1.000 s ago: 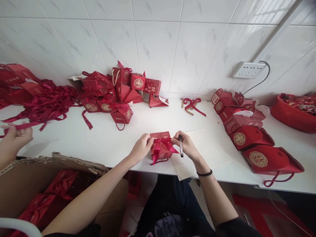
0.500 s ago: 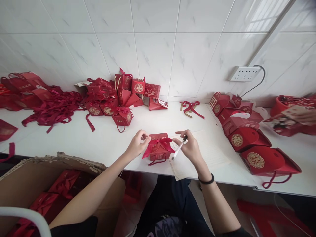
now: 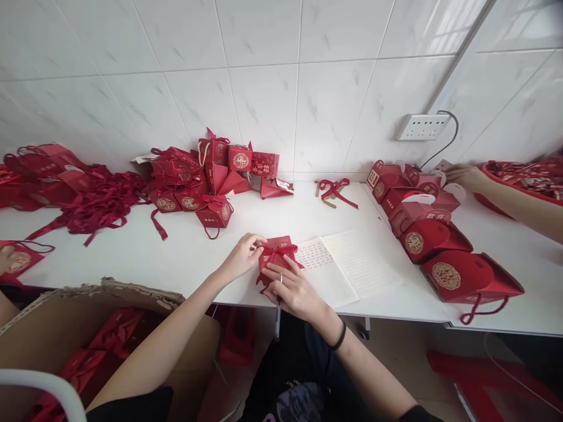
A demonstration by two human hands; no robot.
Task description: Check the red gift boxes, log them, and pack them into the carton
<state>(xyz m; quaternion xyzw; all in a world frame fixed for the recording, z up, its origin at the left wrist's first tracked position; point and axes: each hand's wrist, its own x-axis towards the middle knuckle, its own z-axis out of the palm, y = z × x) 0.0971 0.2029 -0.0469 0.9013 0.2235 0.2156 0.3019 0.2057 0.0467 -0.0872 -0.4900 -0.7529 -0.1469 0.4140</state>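
A small red gift box (image 3: pixel 275 241) with gold print stands near the table's front edge, a red ribbon (image 3: pixel 278 253) tied in a bow over its top. My left hand (image 3: pixel 241 258) is at the box's left side, its fingertips pinched at the ribbon's left end. Across the front of the box lies my right hand (image 3: pixel 295 292), its fingers touching box and bow. Between those fingers is a pen (image 3: pixel 278 319), pointing down past the table edge. Part of the box is hidden behind my right hand. An open notebook (image 3: pixel 352 264) with handwriting lies to its right.
Finished-looking boxes (image 3: pixel 215 212) and loose ribbons (image 3: pixel 101 202) are heaped at the back left. Open red boxes (image 3: pixel 470 278) line the right side. A cardboard carton (image 3: pixel 145 293) is below left. Another person's arm (image 3: pixel 505 196) reaches in at right; another hand (image 3: pixel 6 258) shows far left.
My right hand has moved left and down from beside the box onto its front, and the pen has swung to point downward. Another person's arm at right and a hand at far left have appeared.
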